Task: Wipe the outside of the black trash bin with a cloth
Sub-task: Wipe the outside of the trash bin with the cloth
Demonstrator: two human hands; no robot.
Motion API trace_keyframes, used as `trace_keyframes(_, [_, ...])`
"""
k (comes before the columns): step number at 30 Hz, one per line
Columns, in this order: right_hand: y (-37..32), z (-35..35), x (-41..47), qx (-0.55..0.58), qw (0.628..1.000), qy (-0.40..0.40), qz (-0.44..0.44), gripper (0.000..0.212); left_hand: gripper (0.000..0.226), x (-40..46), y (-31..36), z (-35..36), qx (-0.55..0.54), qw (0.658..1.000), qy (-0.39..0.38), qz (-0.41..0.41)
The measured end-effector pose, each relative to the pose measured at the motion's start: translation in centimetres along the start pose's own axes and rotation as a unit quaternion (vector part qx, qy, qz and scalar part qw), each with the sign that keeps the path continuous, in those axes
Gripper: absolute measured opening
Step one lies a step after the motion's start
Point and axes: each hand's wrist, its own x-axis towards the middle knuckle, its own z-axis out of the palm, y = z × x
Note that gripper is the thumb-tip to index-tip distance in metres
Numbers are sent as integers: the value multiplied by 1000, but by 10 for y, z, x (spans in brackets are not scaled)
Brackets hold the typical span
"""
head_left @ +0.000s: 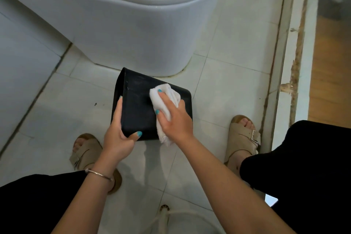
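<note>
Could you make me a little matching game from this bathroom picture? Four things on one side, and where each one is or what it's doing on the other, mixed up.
Things:
1. left hand
2. right hand
3. white cloth
4. toilet

Places or states:
A. stands on the tiled floor just beyond the bin
B. grips the near corner of the black trash bin
C. pressed against the bin's dark side under a hand
D. holds the cloth on the bin

Pairs: 1-B, 2-D, 3-C, 4-A
</note>
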Motion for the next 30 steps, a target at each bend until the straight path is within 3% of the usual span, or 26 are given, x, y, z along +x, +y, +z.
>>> trace_keyframes(6, [57, -6, -6, 15, 989, 41, 143, 56, 112, -2, 5, 0, -1, 1000, -17, 1])
trace_keyframes(10, [54, -3, -5, 16, 981, 54, 187, 53, 112, 2, 12, 0, 30, 999, -32, 15])
trace_keyframes(14, [17, 5, -4, 22, 988, 48, 148, 54, 112, 5, 15, -1, 62, 998, -25, 18])
trace_keyframes(20, [-34, 1, 2, -27, 999, 11, -41, 56, 112, 3, 12, 2, 55, 998, -20, 19])
trace_keyframes(25, [-8, -5, 4, -30, 999, 18, -17, 55, 112, 7, 14, 2, 80, 996, -16, 28])
trace_keyframes(30, [17, -3, 1, -9, 997, 27, 78, 56, 110, 10, 9, -4, 43, 999, -27, 3])
